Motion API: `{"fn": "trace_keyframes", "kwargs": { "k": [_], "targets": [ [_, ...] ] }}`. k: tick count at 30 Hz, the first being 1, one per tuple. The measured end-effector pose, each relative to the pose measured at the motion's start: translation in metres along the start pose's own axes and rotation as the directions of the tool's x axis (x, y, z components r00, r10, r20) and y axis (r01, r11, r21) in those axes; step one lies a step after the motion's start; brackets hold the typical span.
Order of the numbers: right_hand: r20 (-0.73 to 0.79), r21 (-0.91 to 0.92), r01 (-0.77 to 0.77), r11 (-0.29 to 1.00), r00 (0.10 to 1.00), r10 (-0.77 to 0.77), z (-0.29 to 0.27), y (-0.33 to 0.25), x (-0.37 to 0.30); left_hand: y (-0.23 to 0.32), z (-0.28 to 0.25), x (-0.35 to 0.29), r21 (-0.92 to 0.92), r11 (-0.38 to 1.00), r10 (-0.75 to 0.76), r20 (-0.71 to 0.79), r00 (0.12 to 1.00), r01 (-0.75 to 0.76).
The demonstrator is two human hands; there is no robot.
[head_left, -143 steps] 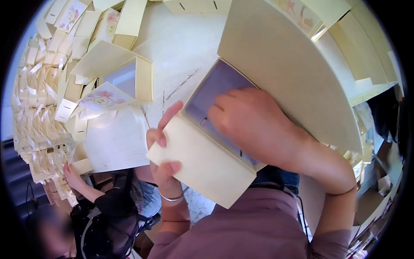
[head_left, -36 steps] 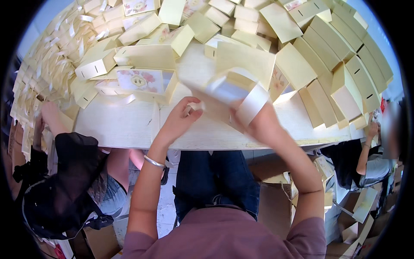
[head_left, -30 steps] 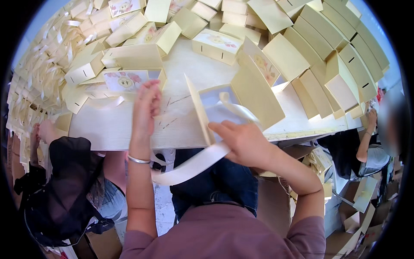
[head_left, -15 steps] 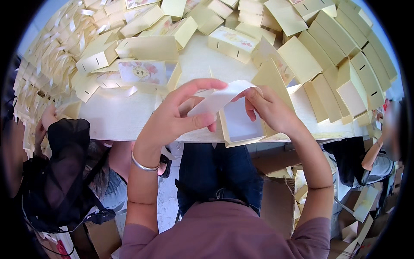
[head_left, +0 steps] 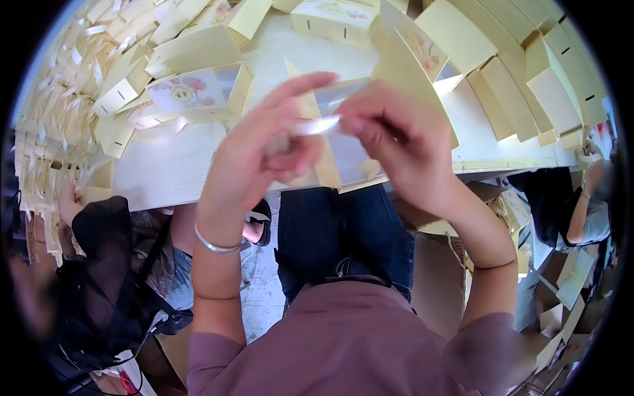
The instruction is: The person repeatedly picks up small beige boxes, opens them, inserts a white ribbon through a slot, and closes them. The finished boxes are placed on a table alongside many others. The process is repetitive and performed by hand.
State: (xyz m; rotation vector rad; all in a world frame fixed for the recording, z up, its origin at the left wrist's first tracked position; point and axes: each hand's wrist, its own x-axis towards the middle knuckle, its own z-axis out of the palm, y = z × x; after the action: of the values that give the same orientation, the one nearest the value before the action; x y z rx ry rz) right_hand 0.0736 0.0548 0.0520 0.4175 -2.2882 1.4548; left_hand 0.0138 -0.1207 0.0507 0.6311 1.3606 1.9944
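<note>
A shiny white ribbon (head_left: 318,125) stretches between my two hands, above an open cream box (head_left: 353,155) with a pale inside. The thumb and fingertips of my right hand (head_left: 406,135) pinch its right end. My left hand (head_left: 247,148) has the other end among its curled, partly blurred fingers, with the index finger stretched out above. The box lies on the table's near edge under my hands, its raised lid (head_left: 413,79) tilting up on the right. Part of the box is hidden by my hands.
A flower-printed box (head_left: 188,92) lies open at left on the white table (head_left: 168,158). Stacked cream boxes (head_left: 508,92) stand at right, and a heap of ribboned boxes (head_left: 63,112) fills the far left. A co-worker's dark sleeve (head_left: 99,244) is beside me; a cardboard carton (head_left: 436,277) sits below.
The ribbon, looped and broad before, is now drawn narrow between my hands. My right hand has turned over and pinches it. The view has shifted nearer to the table.
</note>
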Motion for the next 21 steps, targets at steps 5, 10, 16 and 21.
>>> {"fn": "trace_keyframes", "kwargs": {
  "k": [5,10,16,21],
  "targets": [
    [0.079,-0.108,-0.254,0.961,0.961,0.264,-0.002,0.037,-0.007,-0.034,-0.029,-0.027,0.608,0.788,0.356,-0.321,0.877,-0.097],
    [0.311,-0.400,-0.175,0.899,0.897,0.313,0.003,0.055,-0.026,-0.089,-0.025,-0.031,0.603,0.792,0.137,-0.327,0.935,0.095],
    [0.331,-0.432,-0.048,0.900,0.920,0.208,0.006,0.072,-0.029,-0.103,-0.024,-0.026,0.867,0.498,0.297,-0.141,0.944,-0.027],
    [0.264,-0.068,-0.368,0.927,0.890,0.373,0.013,0.076,-0.018,-0.109,-0.026,-0.030,0.903,0.428,0.315,-0.185,0.931,0.035]
  ]
}}
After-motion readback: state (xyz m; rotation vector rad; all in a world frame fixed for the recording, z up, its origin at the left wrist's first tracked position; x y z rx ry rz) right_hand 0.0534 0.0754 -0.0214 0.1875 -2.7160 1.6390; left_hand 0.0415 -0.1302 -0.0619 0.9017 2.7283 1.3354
